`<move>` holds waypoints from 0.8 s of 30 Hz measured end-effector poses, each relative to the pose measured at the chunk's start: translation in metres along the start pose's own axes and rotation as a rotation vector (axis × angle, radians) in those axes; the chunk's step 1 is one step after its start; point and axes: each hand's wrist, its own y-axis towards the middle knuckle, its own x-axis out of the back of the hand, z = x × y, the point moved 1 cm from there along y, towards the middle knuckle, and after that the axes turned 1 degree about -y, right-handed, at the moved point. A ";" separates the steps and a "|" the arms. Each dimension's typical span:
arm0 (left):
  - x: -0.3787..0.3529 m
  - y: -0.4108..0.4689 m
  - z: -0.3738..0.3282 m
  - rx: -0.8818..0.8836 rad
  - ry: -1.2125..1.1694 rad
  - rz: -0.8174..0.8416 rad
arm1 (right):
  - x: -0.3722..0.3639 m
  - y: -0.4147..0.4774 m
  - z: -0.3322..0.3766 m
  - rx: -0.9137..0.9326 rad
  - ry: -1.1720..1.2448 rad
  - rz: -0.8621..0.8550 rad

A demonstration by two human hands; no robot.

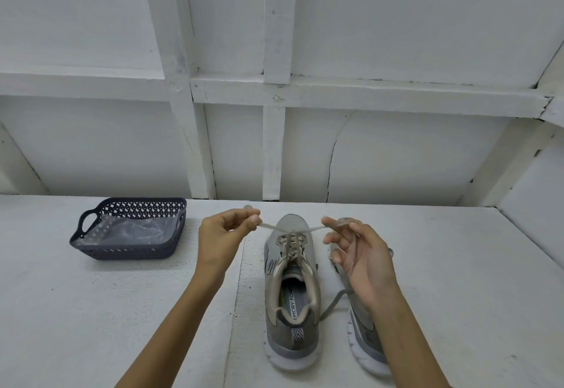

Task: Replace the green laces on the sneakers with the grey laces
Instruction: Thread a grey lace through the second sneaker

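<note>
Nearest: left sneaker [291, 290] and right sneaker [361, 339] side by side on white surface [122, 311], heels toward camera; right one partly hidden behind forearm. Between them, loose grey strand [334, 301] trailing. Further up: left hand [222, 232] pinching one end of pale grey lace [287, 228], right hand [360, 253] pinching other end, remaining fingers loosely spread. Pulled taut sideways above left sneaker's eyelets. Judged soft, light, limp; best gripped near stiff tips. Beyond, left: dark basket [122, 253] holding clear plastic. No green laces visible.
</note>
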 end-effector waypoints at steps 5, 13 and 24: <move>0.039 -0.009 0.028 0.062 0.104 -0.121 | 0.024 0.005 -0.006 0.040 -0.093 -0.323; 0.048 -0.020 0.044 0.074 0.762 0.258 | 0.023 0.013 -0.020 0.329 -1.525 -0.127; 0.010 -0.023 0.047 -0.260 0.618 0.570 | 0.011 0.004 -0.017 0.134 -1.529 0.310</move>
